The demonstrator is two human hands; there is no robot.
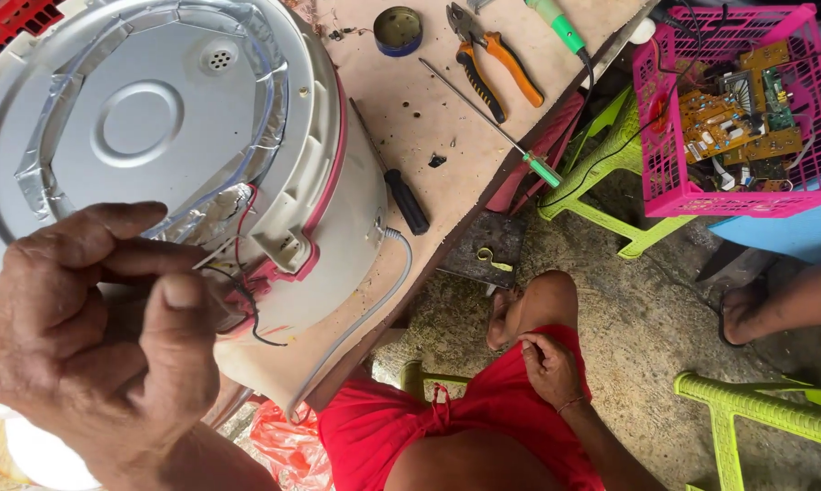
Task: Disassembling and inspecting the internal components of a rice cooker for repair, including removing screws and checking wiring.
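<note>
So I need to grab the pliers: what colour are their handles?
Orange with black, on the pliers at the top of the workbench, head view.

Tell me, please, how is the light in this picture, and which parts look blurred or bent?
Head view: soft daylight with no hard shadows; mild glare on the foil tape of the cooker lid; the near hand is large and slightly soft; the table edge looks bent by the wide lens; the pliers stay sharp.
</note>
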